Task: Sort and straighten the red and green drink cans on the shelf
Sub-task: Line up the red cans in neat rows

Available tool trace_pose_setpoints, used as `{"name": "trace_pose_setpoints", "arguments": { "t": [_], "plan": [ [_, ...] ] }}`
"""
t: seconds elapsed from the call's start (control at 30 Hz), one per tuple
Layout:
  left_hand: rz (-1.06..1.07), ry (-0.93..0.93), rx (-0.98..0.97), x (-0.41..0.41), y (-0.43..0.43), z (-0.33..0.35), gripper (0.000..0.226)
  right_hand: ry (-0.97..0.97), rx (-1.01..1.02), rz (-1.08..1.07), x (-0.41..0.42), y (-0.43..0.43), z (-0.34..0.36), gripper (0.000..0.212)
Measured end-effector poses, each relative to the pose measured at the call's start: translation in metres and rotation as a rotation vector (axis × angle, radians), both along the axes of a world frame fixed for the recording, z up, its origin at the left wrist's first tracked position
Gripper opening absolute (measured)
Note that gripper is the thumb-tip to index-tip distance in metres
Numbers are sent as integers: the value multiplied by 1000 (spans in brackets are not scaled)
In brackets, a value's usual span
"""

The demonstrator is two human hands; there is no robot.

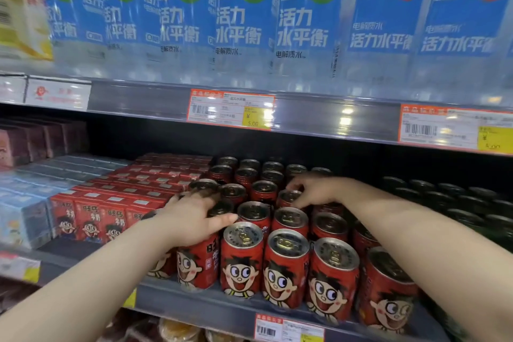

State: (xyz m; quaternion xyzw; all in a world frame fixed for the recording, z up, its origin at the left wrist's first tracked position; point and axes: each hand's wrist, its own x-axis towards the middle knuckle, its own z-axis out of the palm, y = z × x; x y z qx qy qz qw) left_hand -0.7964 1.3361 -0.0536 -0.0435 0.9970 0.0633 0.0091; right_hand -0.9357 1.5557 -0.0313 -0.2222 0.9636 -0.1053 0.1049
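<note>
Several rows of red drink cans (286, 266) with a cartoon face stand upright on the shelf (194, 302), front row at the edge. My left hand (191, 219) lies over the top of the leftmost front red can (198, 264), fingers curved round its rim and reaching the cans behind. My right hand (313, 190) reaches deeper and pinches the rim of a red can (290, 198) in a middle row. Dark green cans (455, 203) stand in rows to the right, dim in shadow and partly hidden by my right forearm.
Red drink cartons (91, 216) and pale blue cartons (22, 216) fill the shelf to the left of the cans. The shelf above (333, 119) carries large water bottles (244, 16) and price tags (230, 110), leaving low headroom over the cans.
</note>
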Motion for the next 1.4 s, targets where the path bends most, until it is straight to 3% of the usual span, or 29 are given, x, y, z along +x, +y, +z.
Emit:
{"name": "trace_pose_setpoints", "arguments": {
  "t": [0.13,0.23,0.43,0.7,0.83,0.93,1.03,1.17,1.4],
  "plan": [
    [-1,-11,-8,-3,-1,-6,77,-41,7,24,2,-5,10,57],
    [-9,-21,-22,-5,-4,-8,77,-13,-149,38,-1,-21,13,43],
    [-18,-21,-40,-7,-6,-10,77,90,-50,36,-5,-57,-13,60],
    [-27,-9,-37,-7,-8,-11,78,-25,41,113,-9,-50,0,60],
    [-29,-7,-35,-7,-6,-11,78,-69,26,110,-3,-47,8,49],
    [-38,-2,-41,-7,-8,-11,80,1,-51,104,1,-54,5,39],
    [-41,-3,-52,-8,-8,-12,80,56,-139,147,11,-70,-6,43],
    [-46,-1,-57,-8,-8,-11,78,27,-53,250,18,-84,-13,41],
    [-37,15,-27,-7,-7,-10,77,39,-73,235,21,-76,-12,42]
  ]
}}
